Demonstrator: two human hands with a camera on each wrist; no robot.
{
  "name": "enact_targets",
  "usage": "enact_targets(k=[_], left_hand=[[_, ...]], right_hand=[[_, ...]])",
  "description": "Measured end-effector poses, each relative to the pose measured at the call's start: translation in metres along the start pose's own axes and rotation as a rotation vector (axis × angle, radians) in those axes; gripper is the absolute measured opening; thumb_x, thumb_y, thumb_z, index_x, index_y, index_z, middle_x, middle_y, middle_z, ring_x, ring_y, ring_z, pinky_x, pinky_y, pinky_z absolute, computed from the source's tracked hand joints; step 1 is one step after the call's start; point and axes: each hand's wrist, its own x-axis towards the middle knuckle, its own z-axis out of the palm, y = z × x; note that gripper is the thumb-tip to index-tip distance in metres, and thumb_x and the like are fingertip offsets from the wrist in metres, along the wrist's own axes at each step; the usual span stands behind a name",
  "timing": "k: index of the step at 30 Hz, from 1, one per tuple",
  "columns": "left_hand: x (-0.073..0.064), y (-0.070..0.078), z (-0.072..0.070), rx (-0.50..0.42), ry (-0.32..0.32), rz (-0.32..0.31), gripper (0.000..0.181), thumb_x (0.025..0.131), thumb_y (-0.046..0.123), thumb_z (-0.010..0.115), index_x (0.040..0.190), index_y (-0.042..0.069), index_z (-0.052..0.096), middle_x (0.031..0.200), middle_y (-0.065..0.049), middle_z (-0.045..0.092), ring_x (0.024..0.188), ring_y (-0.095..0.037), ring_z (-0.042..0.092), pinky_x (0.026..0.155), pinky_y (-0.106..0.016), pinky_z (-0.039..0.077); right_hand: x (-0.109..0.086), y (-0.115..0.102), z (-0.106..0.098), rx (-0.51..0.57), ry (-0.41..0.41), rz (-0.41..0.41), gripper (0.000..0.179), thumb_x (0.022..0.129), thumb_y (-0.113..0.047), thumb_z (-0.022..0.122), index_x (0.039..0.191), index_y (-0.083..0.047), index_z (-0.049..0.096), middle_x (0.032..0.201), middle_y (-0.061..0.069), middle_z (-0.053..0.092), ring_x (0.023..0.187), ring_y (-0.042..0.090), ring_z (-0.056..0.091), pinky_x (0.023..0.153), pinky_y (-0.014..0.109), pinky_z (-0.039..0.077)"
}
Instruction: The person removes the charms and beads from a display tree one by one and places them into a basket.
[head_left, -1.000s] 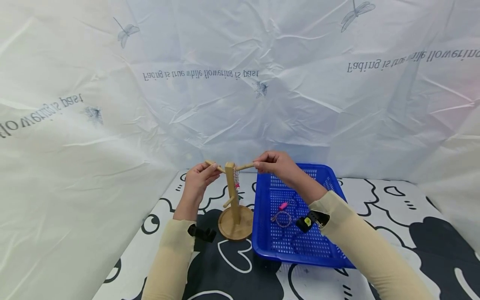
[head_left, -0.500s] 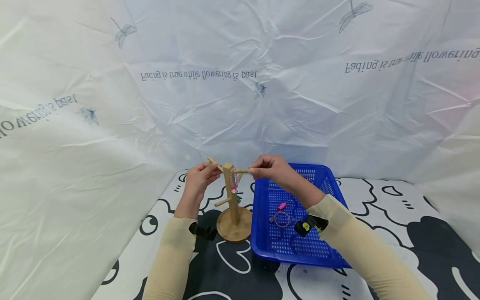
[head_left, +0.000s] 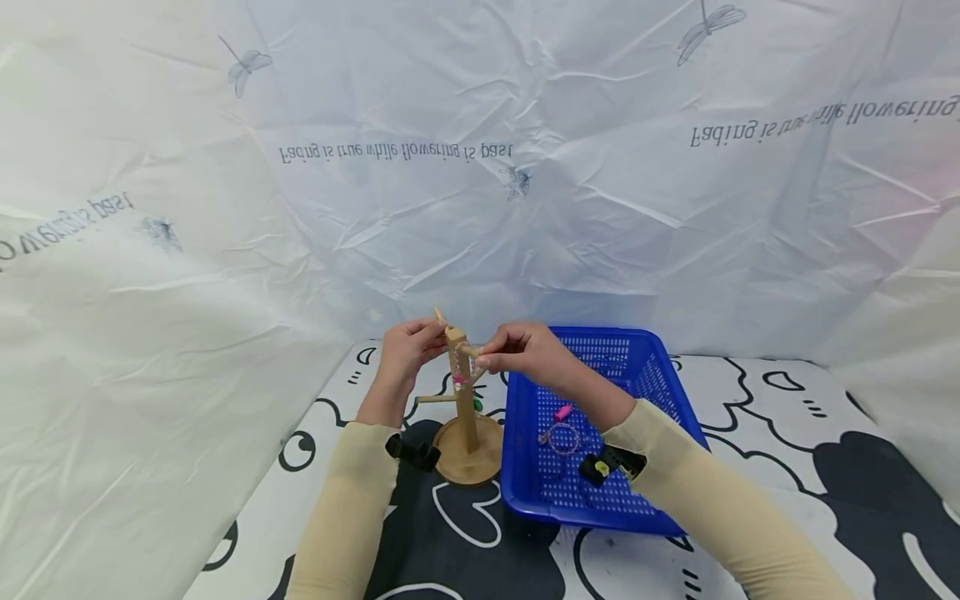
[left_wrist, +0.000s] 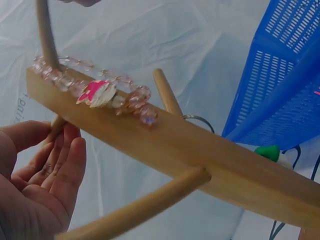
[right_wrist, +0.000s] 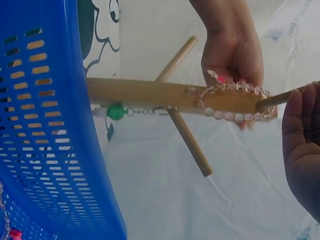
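A wooden peg stand (head_left: 468,427) rises from a round base, its post upright in the head view. My left hand (head_left: 408,352) pinches its upper left peg between thumb and fingers. On the opposite side my right hand (head_left: 527,353) pinches the upper right peg near its end. From that right peg hangs a clear pink beaded bracelet (left_wrist: 65,80) with a pink-and-white charm (left_wrist: 99,94), lying against the post. A keychain with a green bead (right_wrist: 116,111) hangs by its ring from a lower peg. Another lower peg (head_left: 437,399) points left.
Right of the stand, close beside its base, is a blue plastic basket (head_left: 592,518). Inside lie a bright pink piece (head_left: 562,412) and a thin looped bracelet (head_left: 545,437). A black-and-white patterned cloth (head_left: 468,567) covers the table. Pale printed sheeting (head_left: 420,225) hangs behind.
The stand has turned, its lower front peg swinging left. My right hand has moved left and down with its peg; my left hand has shifted slightly right. The bracelet has moved round with the post.
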Motion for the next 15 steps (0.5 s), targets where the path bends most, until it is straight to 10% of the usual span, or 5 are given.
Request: enact_targets(k=[15], left_hand=[[0.014, 0.001, 0.008, 0.075, -0.029, -0.028, 0.039, 0.101, 0.018, 0.064, 0.13, -0.008, 0.065, 0.083, 0.009, 0.073, 0.075, -0.002, 0.069, 0.071, -0.015, 0.06]], right_hand=[[0.009, -0.004, 0.023, -0.066, 0.008, -0.055, 0.017, 0.097, -0.01, 0.07, 0.104, 0.006, 0.074, 0.095, 0.022, 0.072, 0.073, 0.007, 0.064, 0.068, 0.021, 0.057]])
